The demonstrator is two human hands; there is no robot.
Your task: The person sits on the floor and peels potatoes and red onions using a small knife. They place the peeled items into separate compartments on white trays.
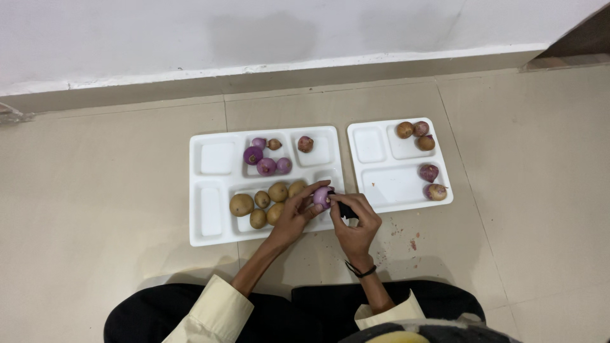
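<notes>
Black tool [346, 209] mostly hidden inside right hand [356, 223]; kind unclear. Left hand [296, 213] covers the purple onion's [322, 196] near side. Person's lap cut off by near edge. Floor specks right of hands too small to identify.

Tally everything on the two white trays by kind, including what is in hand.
Potatoes: 6
Peeled purple onions, counting the one in the left hand: 5
Unpeeled onions: 7
White trays: 2
Dark tool in the right hand: 1
Total: 21

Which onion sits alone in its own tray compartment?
The brownish-red onion in the top right compartment of the left tray. The purple peeled ones cluster together one compartment over, and the right tray's onions share compartments.
</notes>
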